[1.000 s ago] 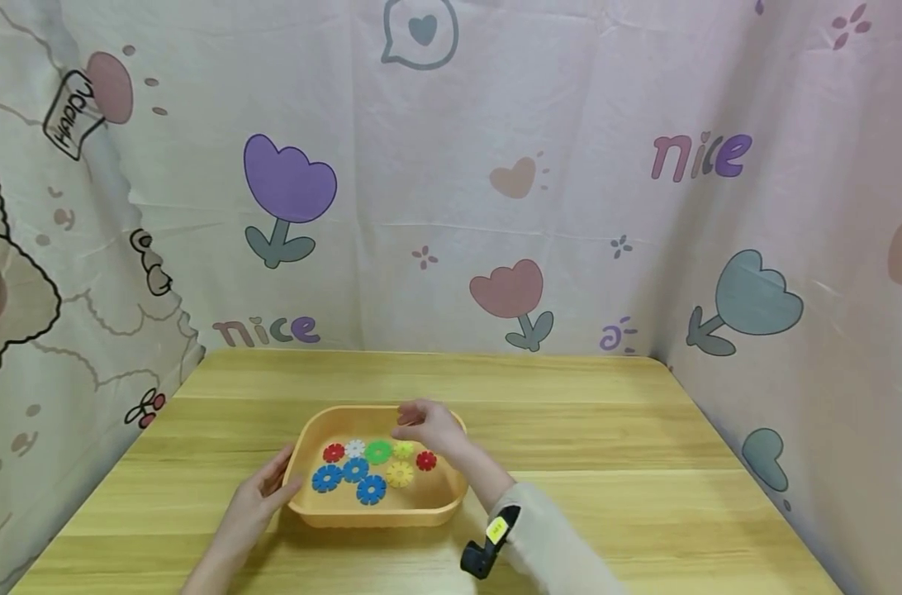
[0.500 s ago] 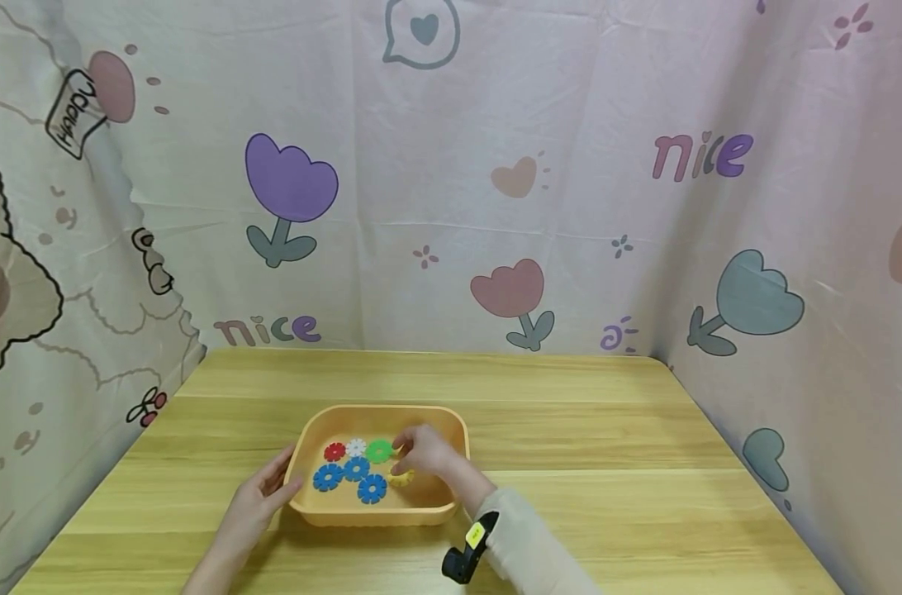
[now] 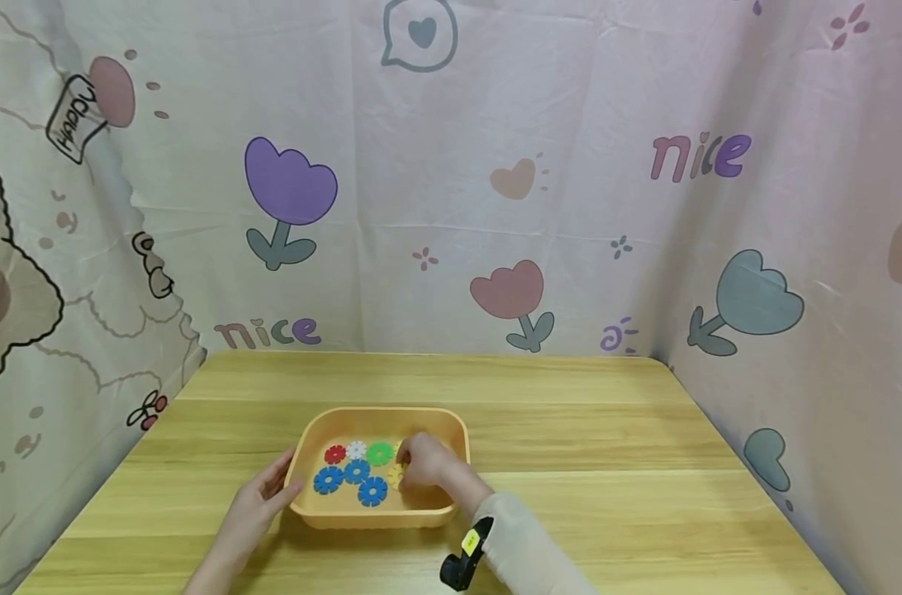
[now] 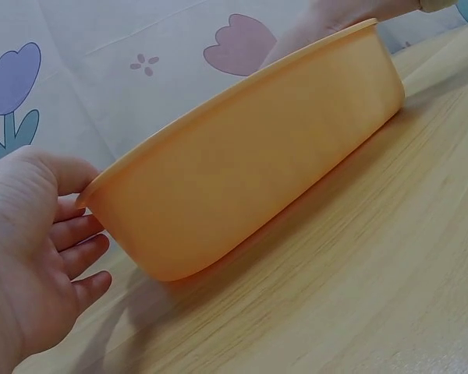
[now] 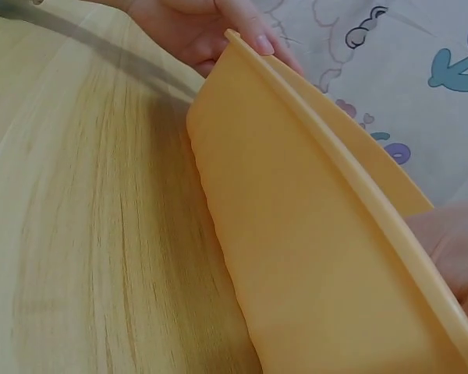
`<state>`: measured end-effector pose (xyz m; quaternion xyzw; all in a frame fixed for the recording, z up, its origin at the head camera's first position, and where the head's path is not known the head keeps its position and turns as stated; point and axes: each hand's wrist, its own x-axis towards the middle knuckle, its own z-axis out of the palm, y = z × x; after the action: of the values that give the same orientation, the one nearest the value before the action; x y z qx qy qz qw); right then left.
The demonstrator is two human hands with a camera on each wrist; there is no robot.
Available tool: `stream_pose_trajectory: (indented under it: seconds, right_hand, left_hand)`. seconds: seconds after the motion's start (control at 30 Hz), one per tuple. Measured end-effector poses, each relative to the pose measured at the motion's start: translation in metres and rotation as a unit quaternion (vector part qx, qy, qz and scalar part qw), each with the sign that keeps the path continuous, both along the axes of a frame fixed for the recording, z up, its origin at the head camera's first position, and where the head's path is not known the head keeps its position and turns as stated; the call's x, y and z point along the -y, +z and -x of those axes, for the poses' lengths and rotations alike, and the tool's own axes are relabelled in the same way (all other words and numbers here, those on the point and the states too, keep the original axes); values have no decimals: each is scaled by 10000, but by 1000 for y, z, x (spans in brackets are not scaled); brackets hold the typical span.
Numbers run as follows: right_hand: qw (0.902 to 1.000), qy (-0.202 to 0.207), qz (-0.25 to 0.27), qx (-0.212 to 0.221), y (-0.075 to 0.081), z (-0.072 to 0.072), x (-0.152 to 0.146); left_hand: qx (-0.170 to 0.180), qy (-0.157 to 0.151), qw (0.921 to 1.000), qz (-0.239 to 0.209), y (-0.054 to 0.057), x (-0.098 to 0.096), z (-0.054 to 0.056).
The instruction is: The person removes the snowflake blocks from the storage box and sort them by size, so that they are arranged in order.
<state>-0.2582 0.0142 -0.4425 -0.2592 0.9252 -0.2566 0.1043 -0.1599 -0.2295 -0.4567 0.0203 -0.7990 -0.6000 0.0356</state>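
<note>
A yellow-orange plastic basin (image 3: 377, 520) holds several notched snowflake discs. My left hand (image 3: 252, 496) grips its left end, thumb over the rim and fingers along the outside; the left wrist view shows this hand (image 4: 31, 249) close up. Inside the basin's right part, my right hand (image 3: 430, 463) reaches down with bent fingers, partly covering a yellow disc (image 3: 395, 477). Its fingertips are hidden, so I cannot tell whether they hold a disc. Left of it lie a green disc (image 3: 380, 454), a white disc (image 3: 356, 449), a red disc (image 3: 335, 454) and blue discs (image 3: 372, 491).
The basin stands on a wood-grain table (image 3: 570, 446). A printed curtain (image 3: 421, 207) hangs behind the table and along both sides. A black wrist camera (image 3: 462, 566) sits at my right sleeve (image 3: 529, 541), in front of the basin.
My right hand has come down from above the basin's back right into it, then slightly lower. It now covers the right-hand red disc and most of the yellow ones. The left hand stays put.
</note>
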Motion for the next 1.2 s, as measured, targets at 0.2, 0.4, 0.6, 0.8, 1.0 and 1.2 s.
stream_pose_trajectory:
  seconds: [0.2, 0.4, 0.6, 0.8, 1.0, 1.2]
  right_hand:
    - [10000, 38, -22, -67, -1, 1, 0]
    - [9972, 108, 743, 62, 1, 3, -3]
    - [9804, -97, 1913, 465, 12, 6, -13]
    - [9552, -253, 2831, 830, 29, 14, -32]
    - [9318, -595, 3471, 880, 40, 24, -64]
    - [9052, -1540, 3834, 996, 39, 31, -100]
  left_hand:
    - [72, 2, 10000, -62, 0, -1, 2]
    - [-50, -64, 9999, -74, -1, -1, 2]
    - [-32, -58, 10000, -15, 1, -1, 2]
    - [24, -16, 10000, 15, 2, -2, 1]
    - [72, -37, 10000, -8, 4, -1, 0]
    - [125, -38, 9999, 50, 4, 0, -2]
